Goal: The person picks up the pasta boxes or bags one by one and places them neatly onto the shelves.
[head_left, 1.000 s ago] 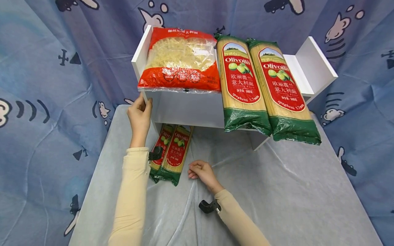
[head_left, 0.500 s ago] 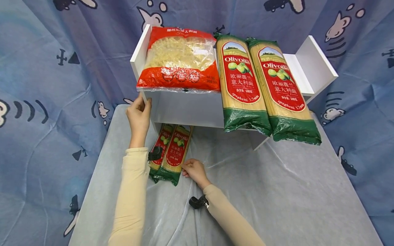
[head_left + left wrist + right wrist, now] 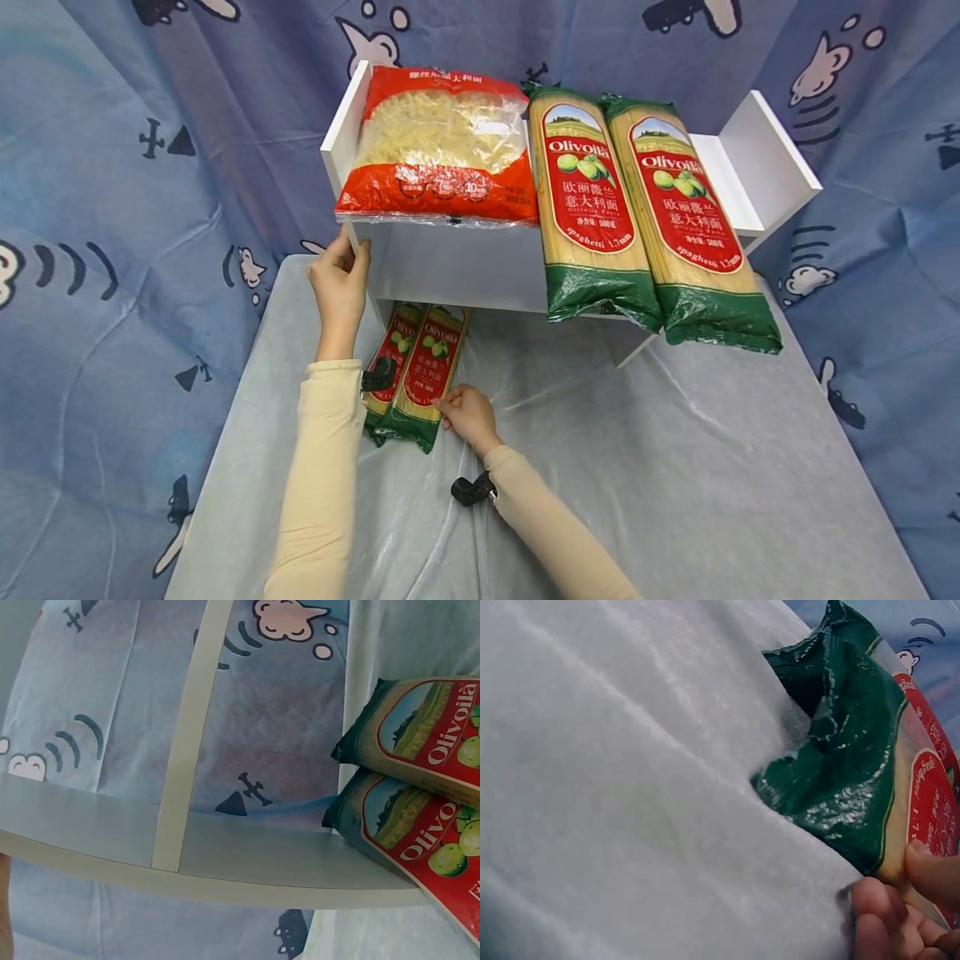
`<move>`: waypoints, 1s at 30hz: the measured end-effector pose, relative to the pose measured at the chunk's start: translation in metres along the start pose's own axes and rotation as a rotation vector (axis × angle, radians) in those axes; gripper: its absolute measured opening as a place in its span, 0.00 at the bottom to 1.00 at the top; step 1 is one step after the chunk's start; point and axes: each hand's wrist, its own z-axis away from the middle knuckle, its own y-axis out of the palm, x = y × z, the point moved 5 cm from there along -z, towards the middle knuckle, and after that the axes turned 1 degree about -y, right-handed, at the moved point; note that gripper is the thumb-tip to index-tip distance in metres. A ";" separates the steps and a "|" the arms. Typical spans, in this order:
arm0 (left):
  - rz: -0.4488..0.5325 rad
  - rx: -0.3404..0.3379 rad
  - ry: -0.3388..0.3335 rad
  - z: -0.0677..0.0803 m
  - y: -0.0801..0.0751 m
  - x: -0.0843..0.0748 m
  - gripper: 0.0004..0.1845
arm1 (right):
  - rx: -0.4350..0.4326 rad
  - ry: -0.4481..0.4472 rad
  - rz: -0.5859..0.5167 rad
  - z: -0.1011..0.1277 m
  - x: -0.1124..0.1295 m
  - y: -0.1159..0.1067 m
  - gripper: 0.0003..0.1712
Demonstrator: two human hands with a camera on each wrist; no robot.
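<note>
In the head view my left hand (image 3: 339, 283) grips the left side panel of a white shelf (image 3: 465, 262), thumb on one face and fingers on the other. Below it, two green-ended spaghetti packs lie overlapping on the grey cloth. My right hand (image 3: 468, 414) pinches the right edge of the nearer spaghetti pack (image 3: 425, 379). The right wrist view shows my thumb (image 3: 931, 874) on top of that pack near its green end (image 3: 847, 780), fingers curled along its side. The other spaghetti pack (image 3: 378, 408) is partly covered by this one.
On the shelf top lie a red bag of spiral pasta (image 3: 442, 142) and two more spaghetti packs (image 3: 588, 200), jutting past the front edge. The shelf's right panel (image 3: 772, 158) stands beyond them. A blue patterned curtain (image 3: 135, 250) hangs around the cloth-covered table (image 3: 712, 467).
My right hand has moved left across the cloth to the nearer spaghetti pack and taken hold of its edge. The left hand stays on the shelf panel.
</note>
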 end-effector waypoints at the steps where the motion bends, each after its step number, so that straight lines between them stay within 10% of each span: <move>1: -0.001 0.001 0.002 0.000 0.000 0.000 0.10 | -0.005 -0.006 0.004 0.000 0.000 0.000 0.12; 11: 0.009 0.006 -0.020 0.000 0.000 0.001 0.13 | 0.011 0.001 -0.053 -0.002 -0.002 0.002 0.10; 19: 0.033 0.010 -0.030 -0.005 0.005 0.039 0.17 | 0.022 0.024 -0.180 0.000 -0.001 0.001 0.06; 30: 0.011 0.025 -0.043 0.001 0.002 0.004 0.16 | 0.054 -0.010 -0.230 0.013 0.003 -0.027 0.03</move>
